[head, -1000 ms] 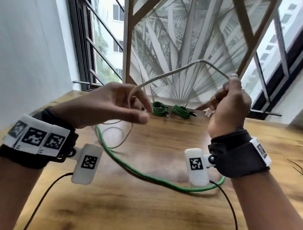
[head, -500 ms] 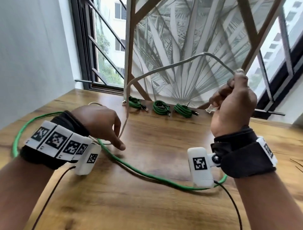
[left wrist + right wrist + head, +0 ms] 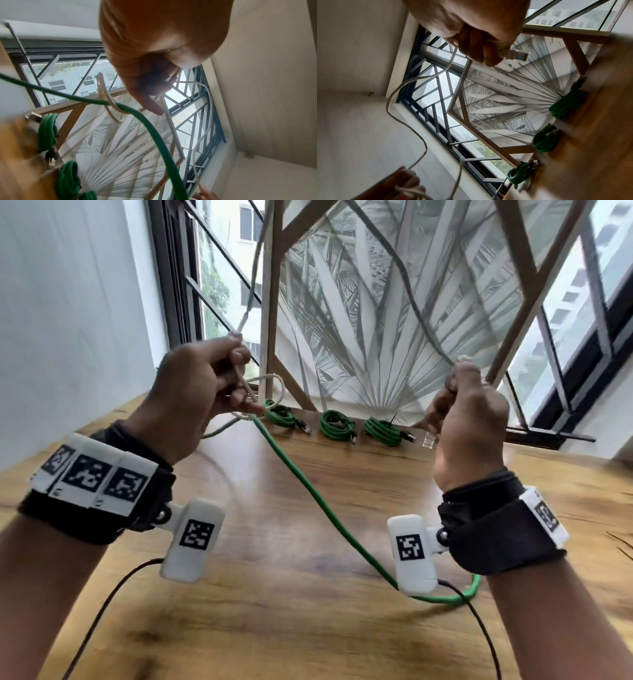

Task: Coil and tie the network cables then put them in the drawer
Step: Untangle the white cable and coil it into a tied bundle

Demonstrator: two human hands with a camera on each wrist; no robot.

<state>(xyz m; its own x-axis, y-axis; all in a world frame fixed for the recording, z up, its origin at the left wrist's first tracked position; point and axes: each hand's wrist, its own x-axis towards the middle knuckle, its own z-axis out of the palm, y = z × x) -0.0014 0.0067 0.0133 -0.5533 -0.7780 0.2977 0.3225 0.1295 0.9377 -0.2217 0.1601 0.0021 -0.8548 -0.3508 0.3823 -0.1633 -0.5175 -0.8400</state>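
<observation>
A thin white network cable (image 3: 399, 265) arcs high between both raised hands. My left hand (image 3: 205, 385) grips it with curled fingers, and a small loop of it hangs below the fist (image 3: 210, 108). My right hand (image 3: 466, 402) holds the other end, with the clear plug (image 3: 518, 54) sticking out past the fingers. A loose green cable (image 3: 329, 508) is caught on the white loop near my left hand (image 3: 150, 128) and slopes down across the wooden table (image 3: 308, 628) to below my right wrist.
Three coiled and tied green cables (image 3: 337, 424) lie in a row at the table's far edge (image 3: 542, 139). Behind them a wood-framed panel with a palm-leaf print (image 3: 394, 313) leans on the barred window (image 3: 219, 285). A white wall stands at the left.
My left hand rose from the table and now grips the white cable, lifting the green cable with it. The right hand stayed raised, still holding the plug end.
</observation>
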